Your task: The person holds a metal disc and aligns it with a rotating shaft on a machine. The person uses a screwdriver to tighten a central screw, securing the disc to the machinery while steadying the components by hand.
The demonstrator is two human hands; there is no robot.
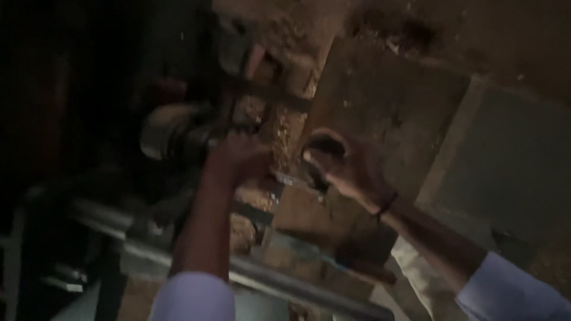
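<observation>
L hand [238,156] gripping dark machine part [190,139], R hand [348,169] curled round brown bowl-shaped piece [326,145]; blurry.

Two hands show: one left hand [238,157] and one right hand [348,169], each on its own light-sleeved arm. One dark band [386,205] circles the right wrist. One long grey metal bar [250,270] runs toward the bottom edge. One pale round wheel-like part [163,131] is visible.
</observation>
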